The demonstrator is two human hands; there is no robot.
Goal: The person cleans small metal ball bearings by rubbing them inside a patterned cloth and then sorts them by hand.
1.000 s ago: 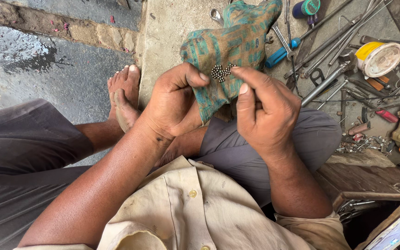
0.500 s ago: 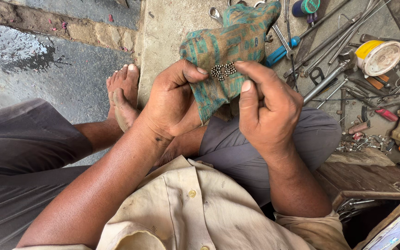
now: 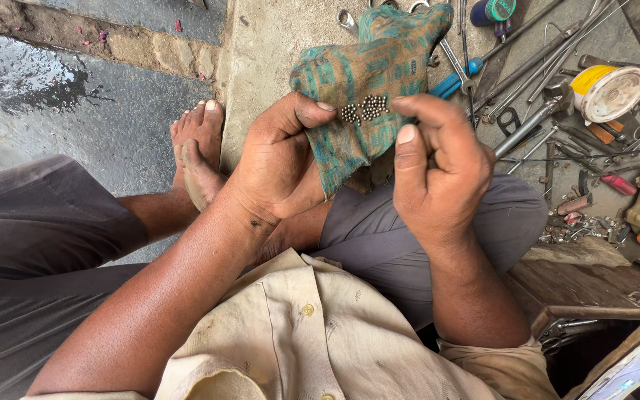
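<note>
A green patterned cloth [image 3: 364, 81] is stretched between both hands in front of me. On it lies a cluster of several small steel bearing balls [image 3: 364, 110]. My left hand [image 3: 279, 159] pinches the cloth's left side, thumb tip right beside the balls. My right hand [image 3: 438, 167] grips the cloth's right side, index finger curled over the top next to the balls. Both hands hover above my grey-trousered knee [image 3: 409, 230].
Many loose metal tools, rods and wrenches [image 3: 535, 89] lie on the concrete at upper right, with a blue-handled screwdriver [image 3: 453, 80] and a yellow-rimmed tin [image 3: 607, 92]. My bare feet [image 3: 198, 152] rest at the slab edge. A wooden box [image 3: 587, 278] sits at right.
The cluster of balls on the cloth has spread a little, and my right index finger has shifted over its right edge. Both hands keep their grip on the cloth.
</note>
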